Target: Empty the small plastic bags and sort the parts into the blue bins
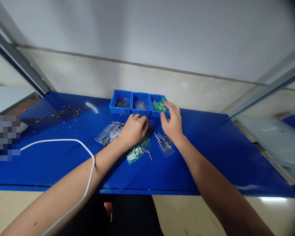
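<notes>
My left hand [134, 129] is closed, its fingers curled over the pile of small bags and metal pins; anything between its fingertips is hidden. My right hand [172, 121] has its fingers apart at the front of the right blue bin [158, 114], which holds green bags [159, 105]. Dark pins [122, 104] lie in the left bin [119, 111], and clear bags [140, 105] in the middle bin [141, 112]. Below my left hand is a green bag with white pieces [135, 155]. A clear bag [167, 149] with loose pins lies below my right hand.
The three bins stand side by side at the back of the blue table [162, 177], near the wall [95, 78]. Brown debris [62, 112] is scattered at the back left. A white cable [61, 140] crosses over my left forearm.
</notes>
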Demonstrator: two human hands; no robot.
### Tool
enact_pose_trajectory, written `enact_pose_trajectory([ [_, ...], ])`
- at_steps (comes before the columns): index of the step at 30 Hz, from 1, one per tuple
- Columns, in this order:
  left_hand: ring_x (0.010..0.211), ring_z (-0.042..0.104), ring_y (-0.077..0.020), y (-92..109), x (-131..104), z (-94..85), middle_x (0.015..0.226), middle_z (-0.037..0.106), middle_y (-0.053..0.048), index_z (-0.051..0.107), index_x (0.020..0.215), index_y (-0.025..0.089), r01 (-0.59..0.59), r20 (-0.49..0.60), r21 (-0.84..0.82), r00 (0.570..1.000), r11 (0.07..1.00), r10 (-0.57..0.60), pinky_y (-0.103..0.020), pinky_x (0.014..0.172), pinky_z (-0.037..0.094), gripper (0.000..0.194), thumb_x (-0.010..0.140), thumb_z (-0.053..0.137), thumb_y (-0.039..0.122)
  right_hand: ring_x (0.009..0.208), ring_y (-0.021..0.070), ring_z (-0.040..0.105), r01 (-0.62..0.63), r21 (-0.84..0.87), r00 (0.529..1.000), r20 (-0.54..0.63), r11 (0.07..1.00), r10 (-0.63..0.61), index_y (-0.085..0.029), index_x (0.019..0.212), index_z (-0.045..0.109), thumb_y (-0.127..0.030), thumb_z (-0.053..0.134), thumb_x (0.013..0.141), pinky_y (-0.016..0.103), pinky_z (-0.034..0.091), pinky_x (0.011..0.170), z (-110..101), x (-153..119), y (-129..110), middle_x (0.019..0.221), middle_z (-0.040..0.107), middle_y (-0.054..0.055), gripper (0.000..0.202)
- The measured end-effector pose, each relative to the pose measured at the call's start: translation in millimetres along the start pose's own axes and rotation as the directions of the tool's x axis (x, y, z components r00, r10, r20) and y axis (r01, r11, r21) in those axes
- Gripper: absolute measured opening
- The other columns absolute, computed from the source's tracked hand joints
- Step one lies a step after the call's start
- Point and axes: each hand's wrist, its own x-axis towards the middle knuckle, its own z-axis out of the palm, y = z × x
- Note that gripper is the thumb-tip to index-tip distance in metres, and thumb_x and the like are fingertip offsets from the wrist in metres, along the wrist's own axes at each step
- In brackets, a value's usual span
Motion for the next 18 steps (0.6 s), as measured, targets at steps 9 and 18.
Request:
enact_pose_trajectory([
  [9, 0.090, 0.084, -0.0238, 0, -3, 0.1, 0.097, 0.088, -0.005, 0.073, 0.124, 0.023, 0.116, -0.149, -0.435, 0.969, 0.893, -0.199, -0.037, 0.088, 0.064, 0.016, 0.115, 0.061, 0.020, 0.102, 0.0320, 0.085, -0.064, 0.381, 0.987, 0.161, 0.922, 0.001, -0.026, 0.114, 0.079, -0.040, 0.066, 0.110, 0.049, 0.068, 0.102, 7, -21, -37, 0.110, 0.090, 0.010, 0.019],
  [18, 0.088, 0.082, -0.0238, -3, -1, -6.7, 0.095, 0.087, -0.004, 0.075, 0.104, 0.024, 0.095, -0.107, -0.371, 0.984, 0.924, -0.144, -0.034, 0.082, 0.060, 0.011, 0.109, 0.066, 0.020, 0.078, 0.0276, 0.077, -0.200, 0.451, 0.971, 0.209, 0.870, 0.115, -0.029, 0.092, 0.073, -0.047, 0.063, 0.112, 0.042, 0.061, 0.083, 14, -26, -39, 0.080, 0.080, 0.003, 0.029],
])
